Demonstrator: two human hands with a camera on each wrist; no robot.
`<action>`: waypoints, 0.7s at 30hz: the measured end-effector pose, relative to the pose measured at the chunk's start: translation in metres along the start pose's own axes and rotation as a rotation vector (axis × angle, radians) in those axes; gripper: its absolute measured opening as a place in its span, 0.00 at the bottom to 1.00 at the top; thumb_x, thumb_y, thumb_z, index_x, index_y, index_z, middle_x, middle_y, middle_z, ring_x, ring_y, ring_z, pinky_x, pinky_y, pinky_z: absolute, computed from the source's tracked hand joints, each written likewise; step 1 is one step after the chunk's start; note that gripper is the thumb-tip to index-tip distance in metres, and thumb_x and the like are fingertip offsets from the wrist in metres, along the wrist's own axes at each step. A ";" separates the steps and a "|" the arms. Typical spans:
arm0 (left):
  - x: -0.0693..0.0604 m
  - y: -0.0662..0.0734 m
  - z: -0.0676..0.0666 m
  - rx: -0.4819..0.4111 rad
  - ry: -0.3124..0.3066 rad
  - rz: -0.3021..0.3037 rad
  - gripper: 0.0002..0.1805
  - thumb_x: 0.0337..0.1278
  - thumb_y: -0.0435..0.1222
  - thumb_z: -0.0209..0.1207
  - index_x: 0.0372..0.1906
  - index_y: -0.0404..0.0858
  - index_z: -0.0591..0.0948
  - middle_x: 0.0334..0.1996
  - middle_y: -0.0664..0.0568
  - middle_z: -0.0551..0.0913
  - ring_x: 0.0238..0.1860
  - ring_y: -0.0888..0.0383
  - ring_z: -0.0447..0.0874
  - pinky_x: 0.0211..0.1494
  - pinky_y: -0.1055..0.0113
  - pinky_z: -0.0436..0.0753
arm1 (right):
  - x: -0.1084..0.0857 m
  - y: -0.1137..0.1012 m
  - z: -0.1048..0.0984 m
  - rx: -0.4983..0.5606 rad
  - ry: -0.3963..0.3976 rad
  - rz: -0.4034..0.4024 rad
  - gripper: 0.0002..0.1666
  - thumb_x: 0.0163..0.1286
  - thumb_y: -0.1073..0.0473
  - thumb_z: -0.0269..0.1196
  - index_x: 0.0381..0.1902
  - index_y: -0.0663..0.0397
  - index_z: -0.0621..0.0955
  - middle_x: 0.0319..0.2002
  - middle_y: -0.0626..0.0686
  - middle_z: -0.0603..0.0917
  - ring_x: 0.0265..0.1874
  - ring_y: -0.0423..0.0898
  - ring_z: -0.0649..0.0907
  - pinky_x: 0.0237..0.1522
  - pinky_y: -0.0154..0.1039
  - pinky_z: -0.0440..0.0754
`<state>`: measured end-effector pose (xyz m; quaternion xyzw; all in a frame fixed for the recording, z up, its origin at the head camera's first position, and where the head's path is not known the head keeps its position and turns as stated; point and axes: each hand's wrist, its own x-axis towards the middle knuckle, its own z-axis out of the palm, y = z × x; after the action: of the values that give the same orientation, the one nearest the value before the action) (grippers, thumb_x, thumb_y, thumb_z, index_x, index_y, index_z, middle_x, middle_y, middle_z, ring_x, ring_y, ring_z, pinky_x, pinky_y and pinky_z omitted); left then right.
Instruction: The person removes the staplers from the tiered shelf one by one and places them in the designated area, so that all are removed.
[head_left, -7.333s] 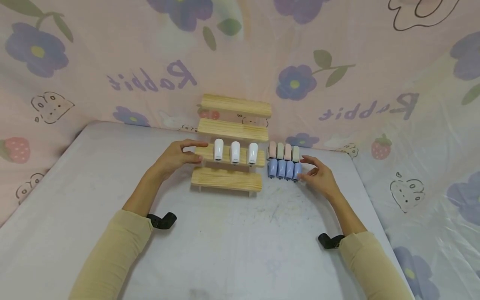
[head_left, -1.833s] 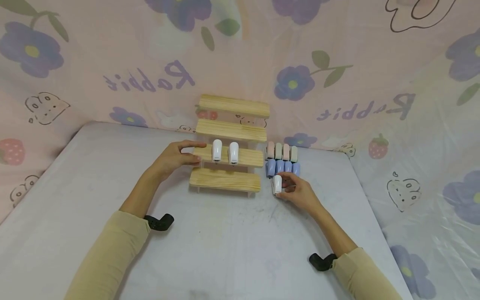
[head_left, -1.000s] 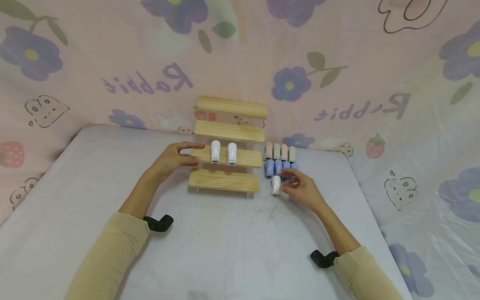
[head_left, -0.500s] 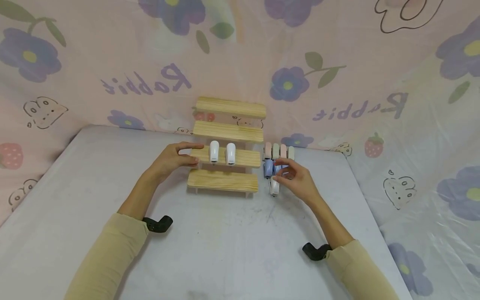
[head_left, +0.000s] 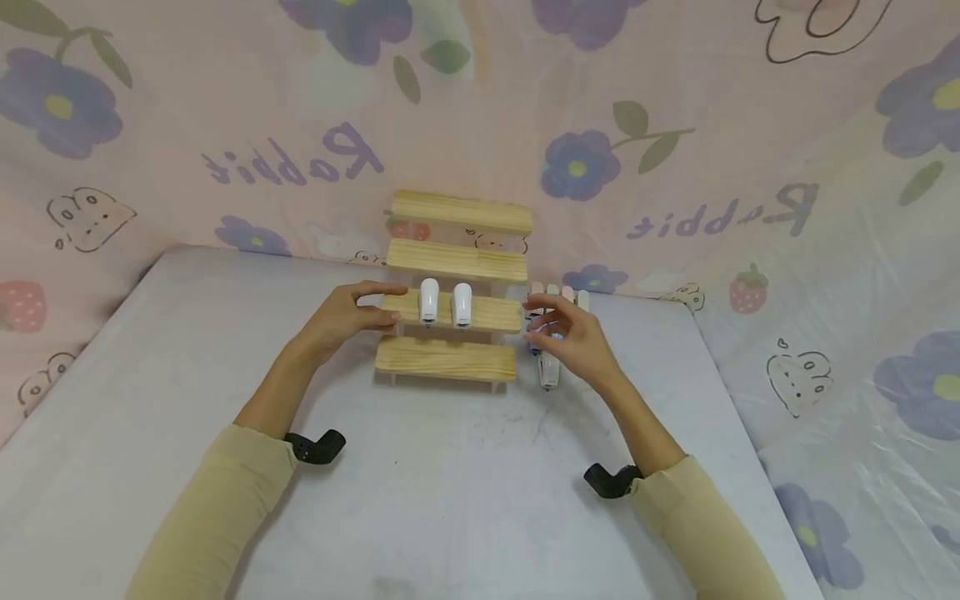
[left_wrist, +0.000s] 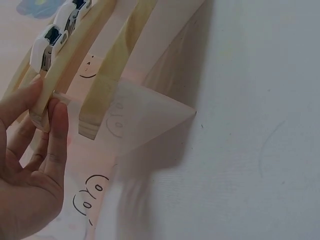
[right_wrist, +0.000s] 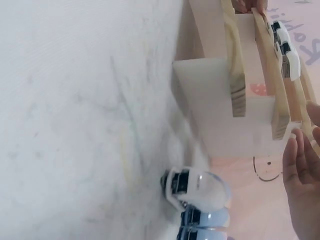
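Observation:
On the second board from the front of a stepped wooden shelf (head_left: 491,315) stand two white mini staplers, a left one (head_left: 428,302) and a right one (head_left: 462,306). My left hand (head_left: 337,323) pinches that board's left end between thumb and fingers, as the left wrist view confirms. My right hand (head_left: 581,340), fingers bent and nothing held, hovers beside the shelf's right end, over the lined-up staplers. Below it on the table is a white mini stapler (head_left: 550,372). The blue staplers (right_wrist: 212,218) behind that one are mostly covered by my right hand in the head view.
Pink and pale green mini staplers (head_left: 582,299) form the back row, right of the shelf. A printed curtain (head_left: 465,125) hangs close behind the table (head_left: 450,500). Translucent side panels (right_wrist: 205,85) support the boards.
One white stapler went from the shelf's right side to the table before the blue row. My right hand released it and moved left and back toward the shelf. My left hand stayed put.

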<state>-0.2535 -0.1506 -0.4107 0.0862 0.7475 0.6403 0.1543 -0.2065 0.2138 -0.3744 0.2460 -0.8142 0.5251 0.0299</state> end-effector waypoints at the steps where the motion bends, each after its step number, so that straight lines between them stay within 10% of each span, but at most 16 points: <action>1: 0.000 0.000 0.000 0.000 0.001 0.001 0.30 0.57 0.37 0.70 0.66 0.41 0.77 0.69 0.42 0.70 0.56 0.37 0.81 0.70 0.48 0.67 | 0.002 -0.001 0.001 0.002 -0.001 -0.002 0.29 0.62 0.76 0.66 0.62 0.69 0.74 0.55 0.69 0.78 0.43 0.63 0.81 0.45 0.39 0.83; 21: 0.001 -0.002 0.001 -0.018 0.009 -0.002 0.29 0.58 0.35 0.69 0.65 0.41 0.78 0.69 0.45 0.70 0.56 0.38 0.81 0.65 0.52 0.74 | 0.031 -0.014 0.028 0.113 -0.085 -0.046 0.32 0.62 0.77 0.66 0.64 0.73 0.71 0.58 0.72 0.76 0.53 0.69 0.79 0.55 0.57 0.78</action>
<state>-0.2542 -0.1495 -0.4125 0.0812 0.7425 0.6472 0.1525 -0.2214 0.1732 -0.3655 0.2880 -0.7780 0.5583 -0.0067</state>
